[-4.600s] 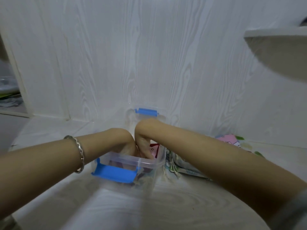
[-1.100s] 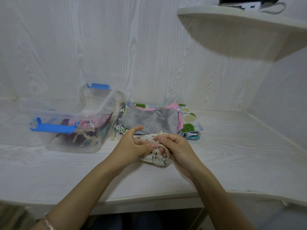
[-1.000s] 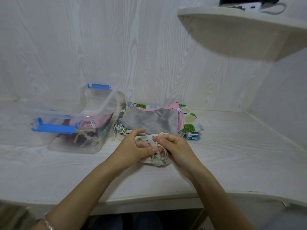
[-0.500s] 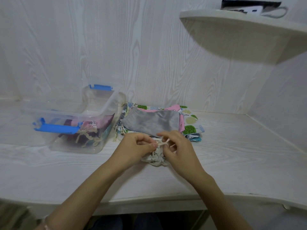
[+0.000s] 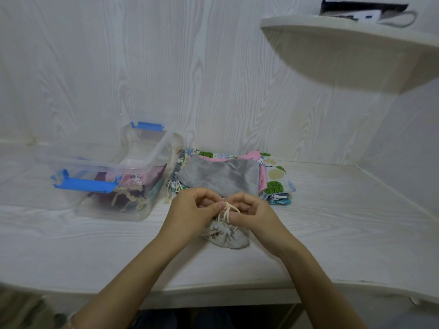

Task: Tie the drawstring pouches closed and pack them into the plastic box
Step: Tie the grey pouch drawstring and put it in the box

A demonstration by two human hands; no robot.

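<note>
A: Cream cord (image 5: 226, 211), pinched between both hands. Left hand (image 5: 192, 214) closed on the cord from the left, right hand (image 5: 251, 216) closed on it from the right, fingertips nearly meeting.

B: Pouch itself?

A: White printed pouch (image 5: 225, 237), lying on the whitish wood-grain desk (image 5: 332, 222) right under the hands, mouth gathered up toward the cord. Knot finished or not, can't tell.

B: Box?

A: Clear plastic box (image 5: 142, 162) to the left, well apart from the hands, lid off, blue latches (image 5: 83, 184) at both ends. Tied pouches (image 5: 128, 193) inside, maroon and pink, cords showing through the wall.

B: The rest?

A: Stack of flat pouches (image 5: 221, 176) just behind the hands, grey one on top, pink and tree-print ones beneath. Stack sits just beside the box. Shelf (image 5: 344, 43) upper right.
</note>
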